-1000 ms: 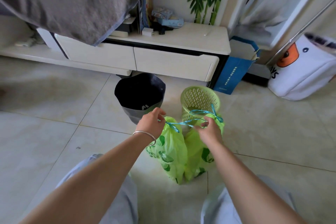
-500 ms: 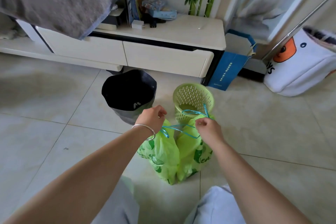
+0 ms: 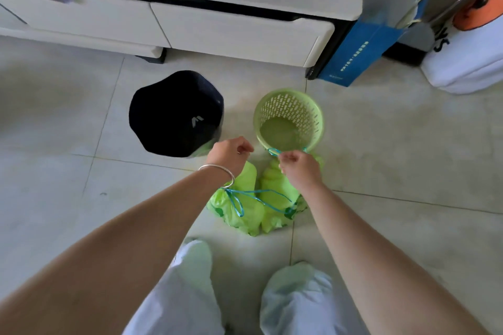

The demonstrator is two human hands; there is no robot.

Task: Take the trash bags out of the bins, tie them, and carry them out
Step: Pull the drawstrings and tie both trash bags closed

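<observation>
Head view: camera now tips further down than a moment ago. Two green trash bags (image 3: 246, 208) sit on the floor below the green basket (image 3: 289, 119). Right hand (image 3: 299, 166) pinches the blue drawstring (image 3: 273, 152); left hand (image 3: 228, 155) curled, its grasp I cannot tell

Soft daylight, faint shadows, slight motion blur, and wide-angle bending toward the edges.
</observation>
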